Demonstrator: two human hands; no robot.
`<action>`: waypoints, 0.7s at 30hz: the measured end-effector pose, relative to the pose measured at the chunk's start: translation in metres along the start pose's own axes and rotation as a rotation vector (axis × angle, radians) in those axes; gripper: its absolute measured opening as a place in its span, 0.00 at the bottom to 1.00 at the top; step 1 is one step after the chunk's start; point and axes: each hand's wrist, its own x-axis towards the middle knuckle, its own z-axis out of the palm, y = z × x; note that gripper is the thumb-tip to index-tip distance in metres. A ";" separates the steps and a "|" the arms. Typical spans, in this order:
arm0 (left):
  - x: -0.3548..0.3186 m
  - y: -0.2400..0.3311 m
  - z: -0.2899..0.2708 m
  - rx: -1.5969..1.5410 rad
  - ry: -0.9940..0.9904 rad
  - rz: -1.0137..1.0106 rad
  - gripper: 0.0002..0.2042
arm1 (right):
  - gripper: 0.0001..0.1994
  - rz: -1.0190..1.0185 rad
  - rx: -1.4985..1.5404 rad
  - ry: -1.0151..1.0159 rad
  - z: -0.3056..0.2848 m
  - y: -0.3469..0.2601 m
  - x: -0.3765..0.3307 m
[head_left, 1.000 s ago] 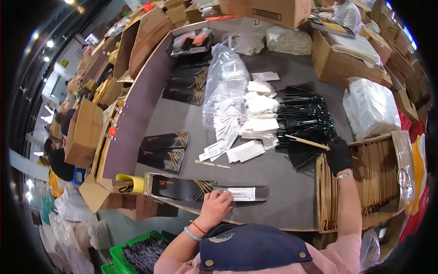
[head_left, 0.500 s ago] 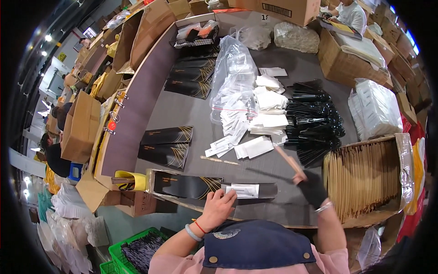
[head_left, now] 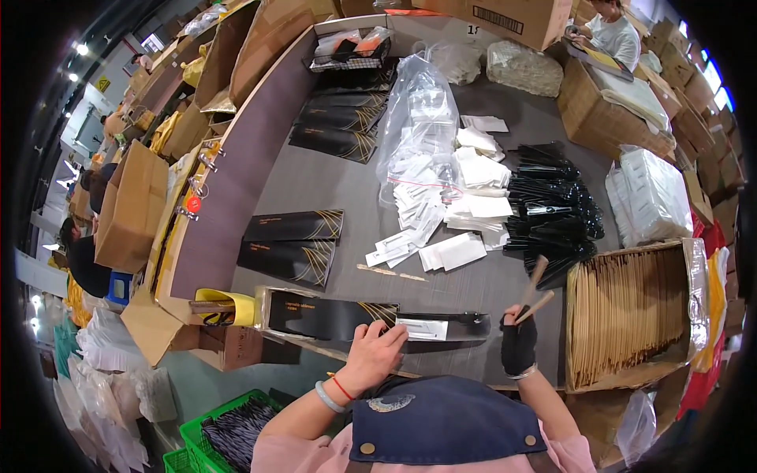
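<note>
My left hand [head_left: 374, 347], fingers bent and together, holds the mouth of a black pouch [head_left: 323, 313] with gold lines. A white packet [head_left: 423, 329] lies at that mouth under my fingertips, beside black plastic cutlery [head_left: 473, 323]. To the right, my right hand [head_left: 519, 347], in a black fingerless glove, is closed on wooden chopsticks [head_left: 537, 306], which fan apart at their upper ends. Beyond them lies a heap of black plastic cutlery packs [head_left: 552, 213], with white packets [head_left: 477, 189] piled to its left.
A carton [head_left: 694, 315] filled with brown chopsticks stands at the right. Black pouches [head_left: 292, 248] lie at the left, and a clear plastic bag [head_left: 422, 110] of packets sits mid-table. A green crate [head_left: 193, 433] is below the table edge. Another person [head_left: 615, 39] is at the far right.
My right hand has drawn nearer to me and slightly left, and the chopsticks in it have spread apart. My left hand stays at the pouch mouth. The whole view has shifted a little.
</note>
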 end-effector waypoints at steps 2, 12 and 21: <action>0.000 -0.004 0.000 -0.035 0.009 0.007 0.24 | 0.03 0.016 0.004 0.003 0.000 0.013 -0.008; 0.011 -0.040 -0.010 -0.188 -0.043 -0.078 0.37 | 0.17 -0.428 -0.625 -0.610 -0.022 -0.011 0.030; 0.043 -0.013 0.014 -0.218 0.062 0.029 0.34 | 0.16 -0.301 -0.198 -0.774 0.050 0.003 0.002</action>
